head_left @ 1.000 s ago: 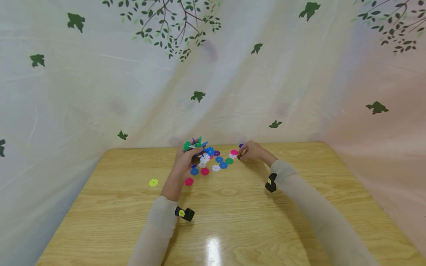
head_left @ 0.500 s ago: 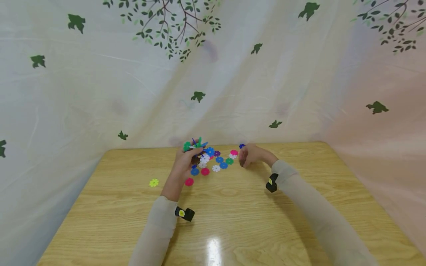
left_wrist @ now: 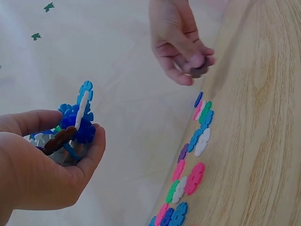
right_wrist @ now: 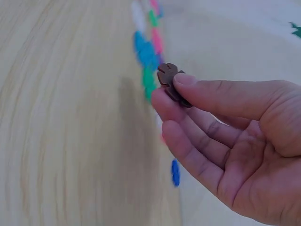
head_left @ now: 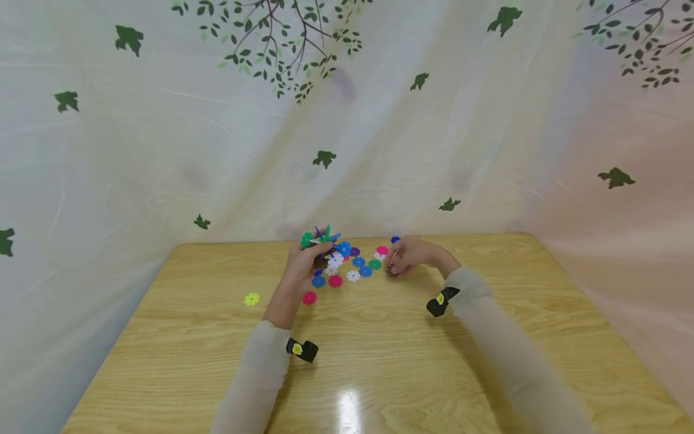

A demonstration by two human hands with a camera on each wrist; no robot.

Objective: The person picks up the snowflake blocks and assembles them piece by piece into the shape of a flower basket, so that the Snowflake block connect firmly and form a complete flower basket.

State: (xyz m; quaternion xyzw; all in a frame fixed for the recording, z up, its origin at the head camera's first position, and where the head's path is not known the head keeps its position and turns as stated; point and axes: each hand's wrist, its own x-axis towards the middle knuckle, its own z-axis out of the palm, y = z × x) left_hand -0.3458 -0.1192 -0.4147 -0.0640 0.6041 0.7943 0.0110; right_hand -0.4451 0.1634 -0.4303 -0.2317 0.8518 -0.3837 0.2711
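The brown flower-shaped plastic disc (right_wrist: 170, 84) is pinched between the thumb and the forefinger of the right hand (head_left: 408, 255), which holds it a little above the light wooden table (head_left: 379, 349), just to the right of the loose pieces. The other fingers (right_wrist: 197, 141) of this hand are loosely curled under it and hold nothing more. The left hand (head_left: 303, 262) is raised at the left end of the pieces, and its fingers and thumb are curled round a small assembled cluster of interlocking plastic discs (left_wrist: 73, 127), in which blue, white, brown and green pieces can be seen joined at angles. The two hands are apart, so the brown disc is not yet joined to the cluster. Judging from this, a part of the building is done, because several pieces already sit together in the left hand, but much is left: a scatter of loose flat plastic discs in blue, pink, white, green and purple (head_left: 352, 265) lies on the table between the hands at its far side, one pink disc (head_left: 309, 298) lies nearer, and one yellow-green disc (head_left: 251, 299) lies alone, well apart to the left. Behind the table hangs a pale curtain printed with green leaves (head_left: 347, 120).
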